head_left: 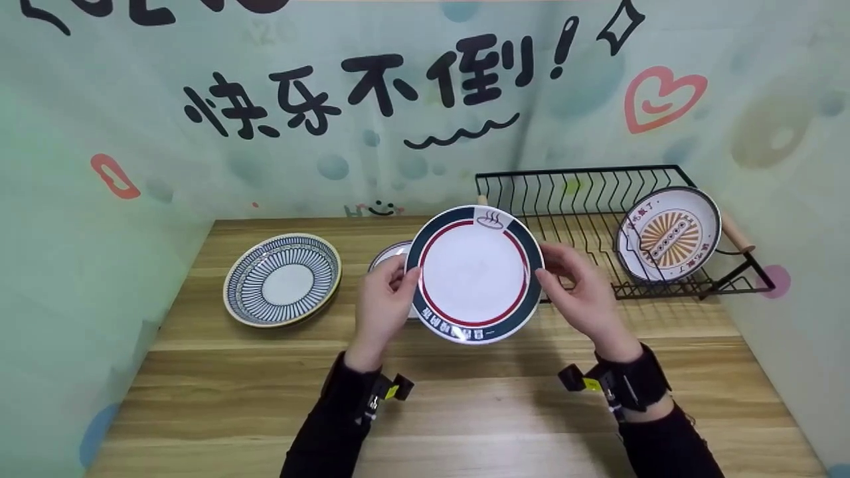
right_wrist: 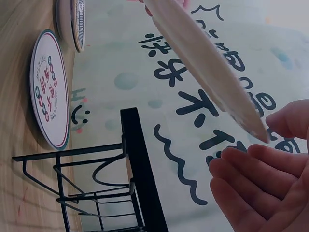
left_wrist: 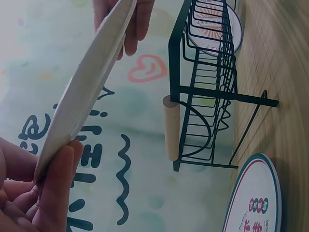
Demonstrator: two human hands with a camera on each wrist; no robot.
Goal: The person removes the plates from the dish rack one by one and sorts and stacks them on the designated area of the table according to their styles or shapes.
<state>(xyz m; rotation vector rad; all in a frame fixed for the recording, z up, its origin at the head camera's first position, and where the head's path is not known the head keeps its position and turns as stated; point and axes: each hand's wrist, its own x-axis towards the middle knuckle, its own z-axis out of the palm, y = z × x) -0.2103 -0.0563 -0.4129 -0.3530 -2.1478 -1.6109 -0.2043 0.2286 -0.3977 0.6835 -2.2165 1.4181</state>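
Observation:
Held up above the table is a round white plate [head_left: 473, 272] with a dark green rim band and a red ring. My left hand [head_left: 385, 299] pinches its left edge, thumb on the front. On the opposite edge, my right hand [head_left: 581, 292] holds the rim between thumb and fingers; the right wrist view shows those fingers [right_wrist: 256, 181] behind the plate fairly straight. Partly hidden behind the held plate, another white plate [right_wrist: 49, 89] with red lettering and a coloured rim lies on the table.
A black wire dish rack [head_left: 564, 226] with wooden handles stands at the back right. One plate with an orange sunburst [head_left: 669, 236] leans upright in its right end. At the left, a blue-striped dish [head_left: 285, 282] appears stacked on another on the wooden table [head_left: 265, 398].

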